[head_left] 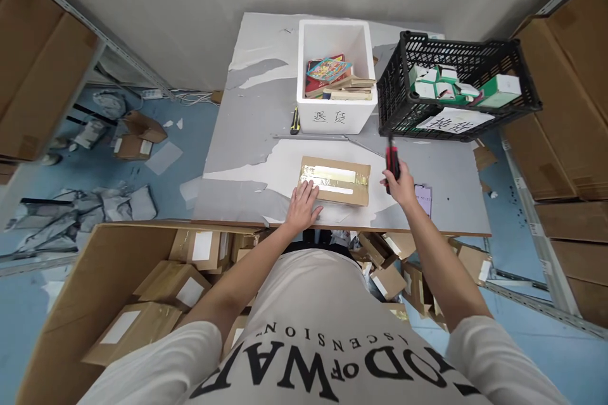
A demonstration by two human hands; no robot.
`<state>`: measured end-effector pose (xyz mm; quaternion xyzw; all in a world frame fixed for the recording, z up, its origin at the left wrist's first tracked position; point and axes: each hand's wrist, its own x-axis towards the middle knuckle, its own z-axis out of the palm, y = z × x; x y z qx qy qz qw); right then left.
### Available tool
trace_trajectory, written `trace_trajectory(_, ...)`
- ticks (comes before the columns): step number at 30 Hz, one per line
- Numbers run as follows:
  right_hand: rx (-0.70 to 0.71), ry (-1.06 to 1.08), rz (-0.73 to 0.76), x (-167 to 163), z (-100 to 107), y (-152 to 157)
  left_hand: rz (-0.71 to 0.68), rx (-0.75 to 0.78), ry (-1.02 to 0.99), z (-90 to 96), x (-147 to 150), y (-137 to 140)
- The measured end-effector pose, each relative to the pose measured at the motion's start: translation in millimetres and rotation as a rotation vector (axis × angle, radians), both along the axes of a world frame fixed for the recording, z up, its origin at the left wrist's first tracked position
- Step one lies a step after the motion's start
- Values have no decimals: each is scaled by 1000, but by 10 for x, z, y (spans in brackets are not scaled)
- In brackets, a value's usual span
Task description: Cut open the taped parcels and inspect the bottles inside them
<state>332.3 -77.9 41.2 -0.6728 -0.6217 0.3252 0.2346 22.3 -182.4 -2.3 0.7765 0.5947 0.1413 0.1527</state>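
Observation:
A small taped cardboard box (336,196) with white labels lies on the table close to its front edge. My left hand (303,205) rests on the box's left front corner, fingers spread and flat. To the right of the box, my right hand (401,186) is wrapped round a red and black utility knife (392,164), which points away from me and is apart from the box. Whether its blade is out I cannot tell. A yellow and black utility knife (295,121) lies beside the white foam box (339,120).
Books fill part of the foam box. A black plastic crate (387,98) holding green and white cartons (498,90) stands at the back right. A phone (424,196) lies near my right wrist. A large carton (71,291) of parcels sits below left; shelves flank both sides.

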Motion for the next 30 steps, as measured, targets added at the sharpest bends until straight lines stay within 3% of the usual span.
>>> trace_trajectory(4,140,-72,626,-714,632,123,26,16,-3,-101,24,12)
trace_trajectory(6,106,-136,851,-1038,727,142,30,17,-4,-133,34,18)
trace_trajectory(8,31,-239,967,-1232,695,160,29,11,-10,-150,42,22)
trace_trajectory(13,-21,-448,1032,-1237,506,224,30,-8,-24,-153,47,18)
trace_trajectory(17,-24,-492,1014,-1191,500,230,29,-13,-11,-143,35,9)
trace_trajectory(25,-140,-797,1056,-1211,759,172,28,-104,128,-61,58,17)
trace_trajectory(30,-224,-973,1051,-641,924,151,48,-156,200,1,97,49)
